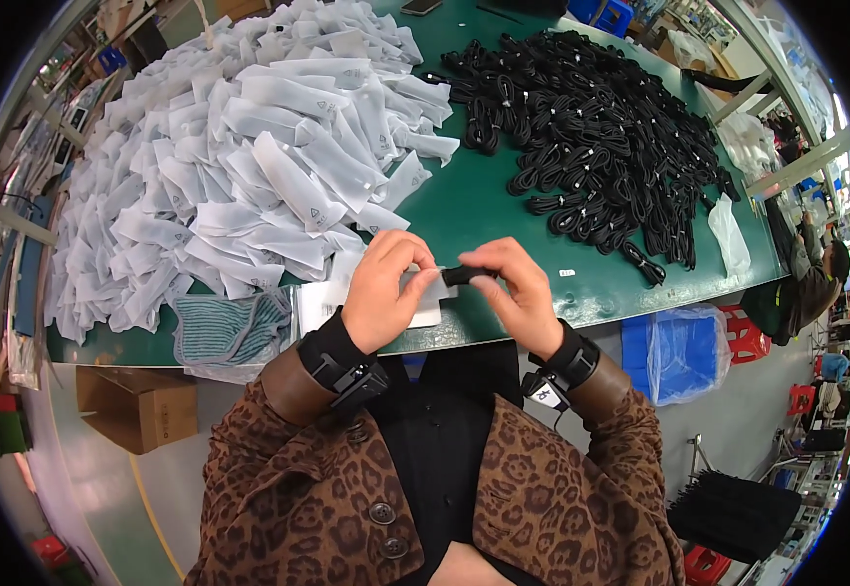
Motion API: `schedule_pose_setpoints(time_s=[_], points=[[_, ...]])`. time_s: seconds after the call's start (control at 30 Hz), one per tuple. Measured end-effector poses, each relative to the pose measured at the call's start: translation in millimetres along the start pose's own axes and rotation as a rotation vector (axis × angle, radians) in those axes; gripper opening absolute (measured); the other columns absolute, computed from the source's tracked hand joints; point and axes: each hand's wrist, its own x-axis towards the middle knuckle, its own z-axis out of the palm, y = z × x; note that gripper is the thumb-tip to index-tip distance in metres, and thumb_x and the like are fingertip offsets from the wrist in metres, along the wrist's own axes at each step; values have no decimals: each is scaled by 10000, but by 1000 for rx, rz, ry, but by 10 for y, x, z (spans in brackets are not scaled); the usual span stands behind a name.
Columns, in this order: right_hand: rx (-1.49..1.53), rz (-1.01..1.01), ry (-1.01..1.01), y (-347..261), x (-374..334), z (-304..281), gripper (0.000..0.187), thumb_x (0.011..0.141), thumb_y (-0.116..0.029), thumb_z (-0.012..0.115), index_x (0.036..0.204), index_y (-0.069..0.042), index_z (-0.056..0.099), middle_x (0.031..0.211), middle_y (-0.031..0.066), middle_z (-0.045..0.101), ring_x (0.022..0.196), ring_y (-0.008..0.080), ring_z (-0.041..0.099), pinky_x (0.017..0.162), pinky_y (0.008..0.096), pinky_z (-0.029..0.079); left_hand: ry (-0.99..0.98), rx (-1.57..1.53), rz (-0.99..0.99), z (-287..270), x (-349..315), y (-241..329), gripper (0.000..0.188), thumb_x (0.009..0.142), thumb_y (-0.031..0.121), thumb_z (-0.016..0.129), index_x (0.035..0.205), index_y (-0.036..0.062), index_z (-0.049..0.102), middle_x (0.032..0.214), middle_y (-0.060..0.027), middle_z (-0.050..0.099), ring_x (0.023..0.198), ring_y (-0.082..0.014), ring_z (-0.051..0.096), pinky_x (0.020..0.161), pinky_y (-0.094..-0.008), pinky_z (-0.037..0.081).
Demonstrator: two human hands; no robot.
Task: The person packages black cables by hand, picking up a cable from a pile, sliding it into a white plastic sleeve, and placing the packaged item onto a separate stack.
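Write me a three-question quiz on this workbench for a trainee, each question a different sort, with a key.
1. True or false: the black cable bundles are piled to the right of the pale sleeves.
2. What does the right hand pinch? A: scissors; B: a black bundle; C: a red cup.
3. Fill in: the open cardboard box is on the person's ____ side.

Key: 1 true; 2 B; 3 left.
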Motion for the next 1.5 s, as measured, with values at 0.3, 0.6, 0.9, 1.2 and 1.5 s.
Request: schedule_pose_setpoints(time_s=[0.3, 0.6, 0.9, 1.2, 1.5], points=[[-76, -80, 16, -86, 286, -121, 219, 891, 6, 674, 1100, 5, 610, 1196, 115, 548, 854, 148, 579, 797, 269, 490, 6, -446, -190, -41, 269, 17, 80, 942, 119, 633, 964, 48, 604, 992, -14, 625, 919, -107, 561, 800, -269, 466], [-124, -123, -6, -225, 629, -290, 276, 889, -113, 710, 1137, -17, 636, 1182, 112, 553, 830, 134, 572, 753, 256, 484, 372, -265, -196, -1203, 1154, -601, 270, 994, 244, 595, 1133, 12, 601, 1179, -112, 643, 1055, -211, 604, 919, -379, 484], [-855, -132, -10, 847, 1392, -797, 417, 813, -188, 756, 1203, -100, 638, 1238, 128, 555, 1054, 311, 579, 869, 400, 503, -412, 1059, -28, -1013, 935, -897, 898, 693, 618, 776, 1484, 363, 436, 1658, -115, 92, 1525, -387, -17, 966, -878, 73], [-1314, -127, -160, 1646, 2576, -840, 547, 823, -239, 719, 1345, -189, 562, 1467, 134, 460, 1367, 379, 404, 1013, 514, 427, -396, 1164, -61, -882, 1009, -1279, 969, 595, 694, 781, 1460, 410, 449, 1650, -134, 130, 1522, -394, 12, 913, -908, 40], [-1369, 210, -292, 1903, 2784, -872, 539, 890, -336, 653, 1398, -209, 522, 1467, 96, 473, 1361, 302, 444, 1069, 510, 380, -446, 1189, -133, -870, 1132, -1269, 982, 612, 702, 766, 1482, 439, 394, 1652, -147, 91, 1521, -403, 0, 912, -901, 67]])
